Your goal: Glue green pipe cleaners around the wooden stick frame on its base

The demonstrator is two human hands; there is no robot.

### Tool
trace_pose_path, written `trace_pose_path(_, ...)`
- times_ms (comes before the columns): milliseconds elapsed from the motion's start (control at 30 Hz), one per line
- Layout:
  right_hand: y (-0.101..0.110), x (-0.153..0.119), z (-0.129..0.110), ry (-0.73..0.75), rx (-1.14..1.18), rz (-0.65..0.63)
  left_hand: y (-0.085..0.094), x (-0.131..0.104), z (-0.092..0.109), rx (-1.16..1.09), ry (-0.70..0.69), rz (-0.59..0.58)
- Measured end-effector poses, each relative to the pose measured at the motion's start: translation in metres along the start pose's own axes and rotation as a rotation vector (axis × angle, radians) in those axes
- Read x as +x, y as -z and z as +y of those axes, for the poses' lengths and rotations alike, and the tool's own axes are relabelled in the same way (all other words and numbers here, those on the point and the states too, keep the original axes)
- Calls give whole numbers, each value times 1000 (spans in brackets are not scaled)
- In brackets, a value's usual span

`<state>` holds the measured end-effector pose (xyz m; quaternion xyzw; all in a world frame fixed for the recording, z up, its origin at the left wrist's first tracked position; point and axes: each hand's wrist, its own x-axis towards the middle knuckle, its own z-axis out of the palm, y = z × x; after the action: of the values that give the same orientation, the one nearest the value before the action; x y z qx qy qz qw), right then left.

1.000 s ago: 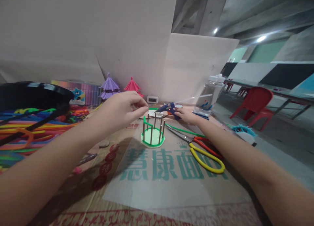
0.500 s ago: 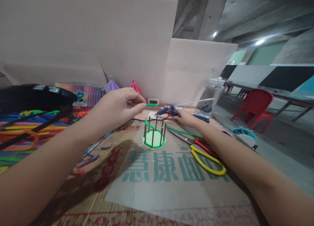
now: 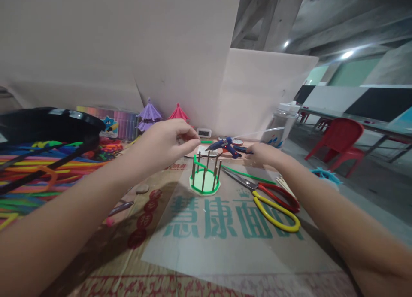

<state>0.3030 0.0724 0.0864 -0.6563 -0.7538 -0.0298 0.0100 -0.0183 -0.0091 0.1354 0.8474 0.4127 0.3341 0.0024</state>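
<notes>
Pinched in my left hand [image 3: 175,144] is a short green strip [image 3: 206,142], held above and behind a small round base [image 3: 204,181]. The base is pale green with a green rim, and several brown sticks stand upright on it; a bent green piece [image 3: 195,160] leans at its left side. My right hand [image 3: 260,154] has its fingers closed at the dark blue handles of a tool [image 3: 243,150], partly hidden. A blue glue gun [image 3: 225,146] lies just left of that hand, apart from its fingers.
Scissors [image 3: 257,186] with red and yellow handles lie right of the base, by a long green strip [image 3: 247,174]. Colourful strips [image 3: 35,172] and a black object [image 3: 51,124] fill the left. Behind are paper umbrellas [image 3: 149,112], markers [image 3: 120,124] and a clear bottle [image 3: 280,125].
My right hand has moved right, off the glue gun, to the dark blue tool handles. My left hand still holds the green strip, and the view has shifted slightly.
</notes>
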Motion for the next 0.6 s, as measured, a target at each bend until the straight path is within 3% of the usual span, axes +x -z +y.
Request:
trace_pose_path(133,38,-40,-22,63,-20,50,-12,0,2,-31,-19,-50)
trace_pose_path(267,64,-73,-70,373,311,465,-22,-1,5,-26,-29,-63)
trace_pose_path(400,62,-80,-103,660,343,596,-28,-3,7,-54,-15,-23)
trace_pose_path(600,40,-66,-104,727,219,725,-28,-4,10,-154,47,-53)
